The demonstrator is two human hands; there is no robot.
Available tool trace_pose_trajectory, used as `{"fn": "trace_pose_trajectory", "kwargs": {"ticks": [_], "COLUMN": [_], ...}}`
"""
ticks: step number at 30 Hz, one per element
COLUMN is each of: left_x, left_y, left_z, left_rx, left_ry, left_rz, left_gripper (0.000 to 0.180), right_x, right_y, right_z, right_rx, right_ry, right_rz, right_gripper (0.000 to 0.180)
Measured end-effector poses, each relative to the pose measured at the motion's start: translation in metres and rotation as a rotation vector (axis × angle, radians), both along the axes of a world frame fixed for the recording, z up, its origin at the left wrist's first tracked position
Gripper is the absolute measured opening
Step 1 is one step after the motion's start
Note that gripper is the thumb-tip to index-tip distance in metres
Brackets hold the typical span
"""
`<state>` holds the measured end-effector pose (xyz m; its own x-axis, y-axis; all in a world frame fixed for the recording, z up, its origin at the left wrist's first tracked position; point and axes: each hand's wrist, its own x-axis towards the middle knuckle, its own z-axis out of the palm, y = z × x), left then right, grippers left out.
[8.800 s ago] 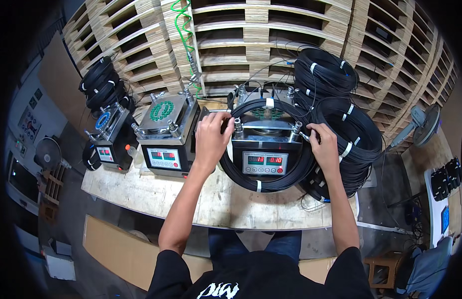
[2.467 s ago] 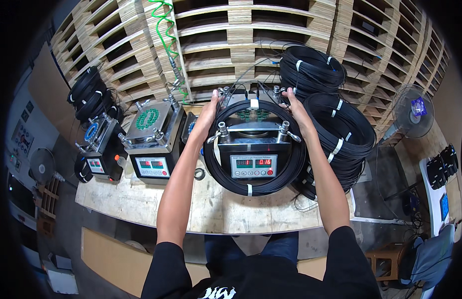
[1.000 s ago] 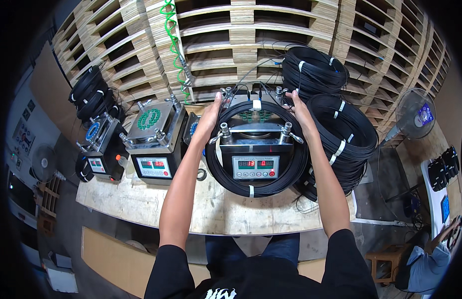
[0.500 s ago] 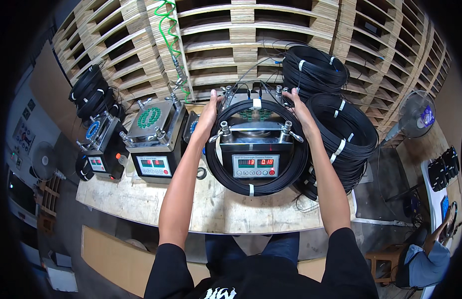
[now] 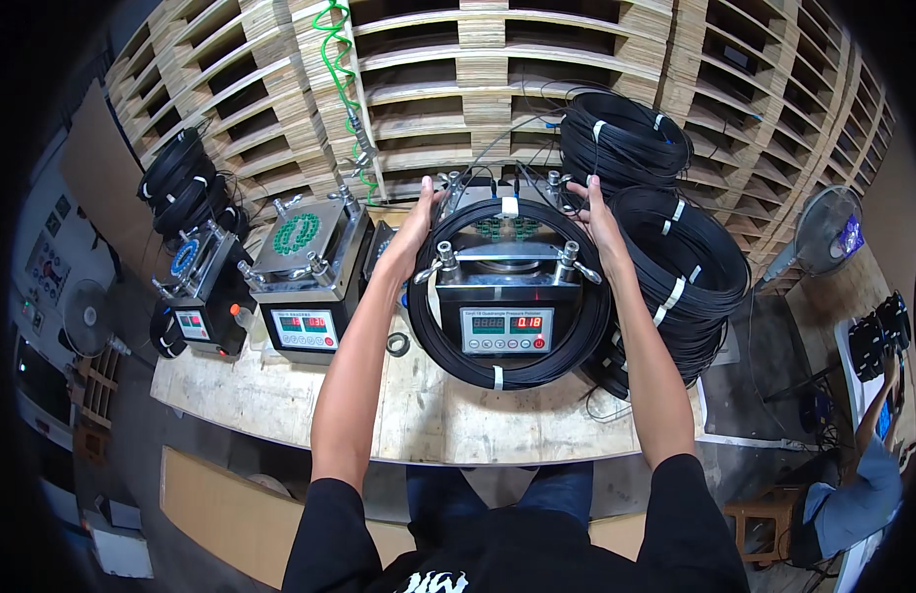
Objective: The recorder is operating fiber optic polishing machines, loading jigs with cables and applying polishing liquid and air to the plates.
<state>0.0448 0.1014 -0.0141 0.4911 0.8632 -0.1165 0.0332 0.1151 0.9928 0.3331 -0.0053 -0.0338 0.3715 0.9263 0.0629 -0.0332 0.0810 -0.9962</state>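
Note:
A coil of black cable hangs upright around the front of a polishing machine, held by white ties. Through the ring show the machine's clamp posts, green-ringed top and lit red display. At the coil's upper left side is my left hand, thumb stretched up. My right hand is at the upper right side, thumb raised and fingers reaching inward. Both hands look open, though their fingers are partly hidden behind the coil and machine. Two thin cable ends with black connectors stand at the machine's top.
Two similar machines stand left on the wooden table. Stacked black cable coils are close on the right. A small black ring lies left of the coil. Pallets rise behind; a co-worker sits far right.
My hands have shifted only slightly, and the coil has stayed in place. The left digits on the machine's display have gone dark. The co-worker's arm has moved up toward black items.

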Motion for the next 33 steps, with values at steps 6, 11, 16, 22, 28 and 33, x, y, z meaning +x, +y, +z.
{"fn": "trace_pose_trajectory", "kwargs": {"ticks": [6, 11, 16, 22, 28, 33], "left_x": [0.009, 0.014, 0.012, 0.012, 0.005, 0.014], "left_y": [0.015, 0.020, 0.022, 0.024, 0.034, 0.012], "left_z": [0.011, 0.010, 0.002, -0.003, -0.012, 0.002], "left_rx": [0.174, 0.134, 0.164, 0.105, 0.142, 0.157], "left_ry": [0.197, 0.035, 0.106, 0.127, 0.084, 0.007], "left_rz": [0.147, 0.127, 0.092, 0.079, 0.128, 0.135], "left_gripper": [0.082, 0.082, 0.089, 0.090, 0.079, 0.076], "right_x": [-0.010, -0.005, -0.008, -0.001, -0.013, -0.010], "right_y": [-0.004, -0.001, -0.001, 0.000, -0.007, -0.008], "right_z": [0.007, 0.003, 0.006, 0.001, 0.011, 0.009], "right_rx": [-0.025, -0.031, -0.057, -0.068, -0.060, -0.043], "right_ry": [-0.039, -0.056, -0.085, -0.164, -0.151, -0.089], "right_rz": [0.037, 0.043, 0.018, 0.000, 0.076, 0.066], "right_gripper": [0.082, 0.082, 0.085, 0.083, 0.077, 0.077]}}
